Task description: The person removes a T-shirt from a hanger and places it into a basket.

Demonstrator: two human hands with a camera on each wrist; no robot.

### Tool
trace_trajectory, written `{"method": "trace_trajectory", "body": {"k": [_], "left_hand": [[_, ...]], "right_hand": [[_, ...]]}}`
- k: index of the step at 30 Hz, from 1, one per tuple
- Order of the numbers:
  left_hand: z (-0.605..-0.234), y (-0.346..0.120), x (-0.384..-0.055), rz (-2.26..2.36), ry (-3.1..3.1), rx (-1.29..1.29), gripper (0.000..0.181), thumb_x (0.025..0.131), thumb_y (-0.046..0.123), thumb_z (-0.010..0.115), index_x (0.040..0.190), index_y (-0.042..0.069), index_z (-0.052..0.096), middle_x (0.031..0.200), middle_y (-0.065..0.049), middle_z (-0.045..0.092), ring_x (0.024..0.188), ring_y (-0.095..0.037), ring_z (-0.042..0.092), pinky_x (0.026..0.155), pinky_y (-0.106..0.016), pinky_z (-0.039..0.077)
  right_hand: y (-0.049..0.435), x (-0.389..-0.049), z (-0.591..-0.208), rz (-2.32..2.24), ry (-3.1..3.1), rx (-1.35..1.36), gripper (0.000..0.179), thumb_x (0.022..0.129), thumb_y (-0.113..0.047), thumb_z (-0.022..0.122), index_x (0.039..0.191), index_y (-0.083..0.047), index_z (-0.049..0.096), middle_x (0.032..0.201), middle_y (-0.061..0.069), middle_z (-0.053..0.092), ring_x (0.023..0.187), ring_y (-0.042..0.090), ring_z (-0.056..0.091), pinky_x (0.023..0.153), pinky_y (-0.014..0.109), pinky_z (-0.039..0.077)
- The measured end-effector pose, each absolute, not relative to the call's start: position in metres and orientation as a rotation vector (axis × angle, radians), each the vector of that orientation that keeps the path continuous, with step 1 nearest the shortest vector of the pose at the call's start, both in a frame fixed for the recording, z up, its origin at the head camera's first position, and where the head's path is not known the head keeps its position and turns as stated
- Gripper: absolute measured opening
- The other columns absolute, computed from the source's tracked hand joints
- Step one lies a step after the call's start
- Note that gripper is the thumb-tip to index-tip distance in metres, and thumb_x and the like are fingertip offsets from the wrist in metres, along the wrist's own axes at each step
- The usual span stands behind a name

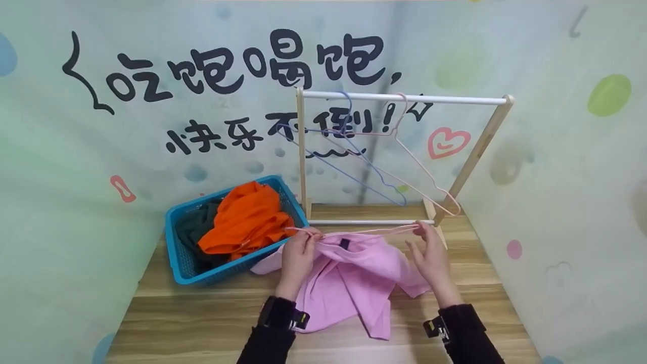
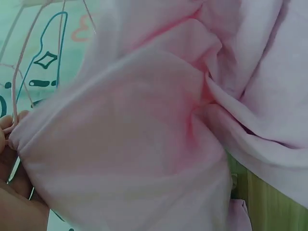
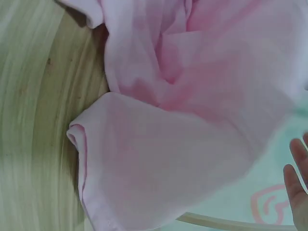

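A pink shirt [image 1: 349,283] with a dark neck label hangs in loose folds over the table, its neckline toward the rack. My left hand [image 1: 299,255] pinches the shirt at its left neckline, together with part of a thin pink hanger [image 1: 386,230]. The hanger stretches across the neckline to my right hand [image 1: 432,255], whose thumb side and index finger pinch its far end while other fingers spread loosely. In the left wrist view, the fingers [image 2: 7,144] hold cloth and the pink rod together. Cloth fills most of the right wrist view, with a few fingertips [image 3: 298,163] at the edge.
Behind the shirt stands a wooden rack [image 1: 470,156] with a white top bar [image 1: 445,100]. A blue hanger [image 1: 374,169] and another pink hanger [image 1: 424,169] hang there. Left, a blue basket [image 1: 174,253] holds orange cloth [image 1: 247,217] and dark green cloth [image 1: 197,227]. Printed walls enclose the wooden table [image 1: 177,318].
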State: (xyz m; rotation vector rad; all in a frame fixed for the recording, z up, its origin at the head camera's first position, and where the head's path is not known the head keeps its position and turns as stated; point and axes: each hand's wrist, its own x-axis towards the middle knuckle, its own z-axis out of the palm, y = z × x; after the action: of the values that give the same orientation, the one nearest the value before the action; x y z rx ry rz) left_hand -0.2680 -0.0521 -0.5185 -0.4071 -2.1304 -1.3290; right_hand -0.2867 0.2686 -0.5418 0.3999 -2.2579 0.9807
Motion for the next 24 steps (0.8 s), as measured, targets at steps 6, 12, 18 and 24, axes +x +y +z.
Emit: {"method": "trace_trajectory", "body": {"k": [6, 12, 18, 24], "left_hand": [[-0.525, -0.049, -0.265, -1.263, -2.222, -0.428, 0.004, 0.094, 0.006, 0.066, 0.093, 0.008, 0.069, 0.092, -0.005, 0.071, 0.091, -0.025, 0.066, 0.084, -0.041, 0.05], [-0.528, -0.043, -0.26, -1.265, -2.264, -0.489, 0.005, 0.095, 0.008, 0.066, 0.094, 0.009, 0.07, 0.093, -0.004, 0.071, 0.091, -0.024, 0.066, 0.084, -0.04, 0.051], [-0.533, -0.05, -0.262, -1.104, -2.34, -0.521, 0.018, 0.093, 0.014, 0.069, 0.109, 0.007, 0.071, 0.1, -0.006, 0.072, 0.095, -0.026, 0.066, 0.089, -0.042, 0.051], [-0.546, -0.065, -0.263, -0.958, -2.316, -0.508, 0.02, 0.088, 0.005, 0.072, 0.107, 0.007, 0.077, 0.099, -0.008, 0.075, 0.091, -0.029, 0.068, 0.087, -0.043, 0.052]], "right_hand": [[0.265, -0.287, -0.543, 0.808, -2.176, 0.681, 0.056, 0.076, 0.003, 0.08, 0.127, 0.004, 0.059, 0.116, 0.019, 0.065, 0.104, 0.037, 0.06, 0.091, 0.049, 0.046], [0.259, -0.284, -0.551, 0.67, -2.239, 0.844, 0.019, 0.08, -0.005, 0.079, 0.098, -0.009, 0.073, 0.093, 0.004, 0.072, 0.087, 0.026, 0.067, 0.08, 0.044, 0.05], [0.26, -0.281, -0.557, 0.677, -2.255, 0.755, 0.01, 0.08, -0.007, 0.078, 0.088, -0.011, 0.072, 0.083, 0.002, 0.072, 0.076, 0.024, 0.067, 0.072, 0.043, 0.05], [0.269, -0.276, -0.56, 0.7, -2.229, 0.685, 0.01, 0.079, -0.005, 0.078, 0.087, -0.008, 0.073, 0.081, 0.003, 0.072, 0.074, 0.025, 0.067, 0.072, 0.044, 0.049]]}}
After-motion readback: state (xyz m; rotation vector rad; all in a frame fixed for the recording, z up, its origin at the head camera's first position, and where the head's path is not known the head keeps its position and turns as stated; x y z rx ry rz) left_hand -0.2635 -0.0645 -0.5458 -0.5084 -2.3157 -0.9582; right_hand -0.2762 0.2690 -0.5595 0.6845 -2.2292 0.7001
